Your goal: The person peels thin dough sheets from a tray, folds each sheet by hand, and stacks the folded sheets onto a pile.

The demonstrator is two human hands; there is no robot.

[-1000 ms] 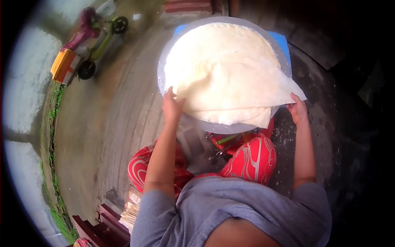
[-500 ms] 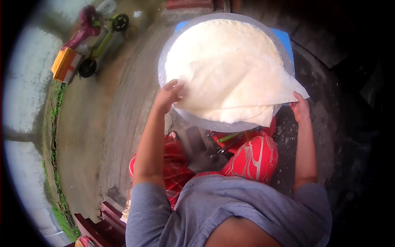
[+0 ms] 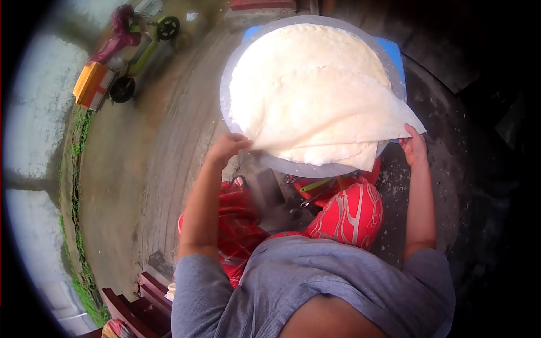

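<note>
A large, thin, cream-coloured sheet (image 3: pixel 327 107) lies over a round pale layer (image 3: pixel 310 45) of much the same colour; whether it is dough or cloth I cannot tell. Under both shows the rim of a round grey board (image 3: pixel 290 167). My left hand (image 3: pixel 226 147) is closed, pinching the sheet's near left edge and pulling it into creases. At the right, my right hand (image 3: pixel 414 147) grips the sheet's pointed corner, which sticks out past the board. Along the near side, a flap of the layers hangs slightly over the rim.
A blue surface (image 3: pixel 393 59) shows under the board. Below its near edge are a red container (image 3: pixel 324 197) and a green-handled tool (image 3: pixel 317 185). A green scooter (image 3: pixel 138 59) with an orange box (image 3: pixel 93 84) stands at far left. Dark red wooden steps or a bench (image 3: pixel 138 310) sit lower left.
My left hand has moved down towards me and closed on the sheet's edge, drawing it into folds. My right hand keeps its grip on the corner.
</note>
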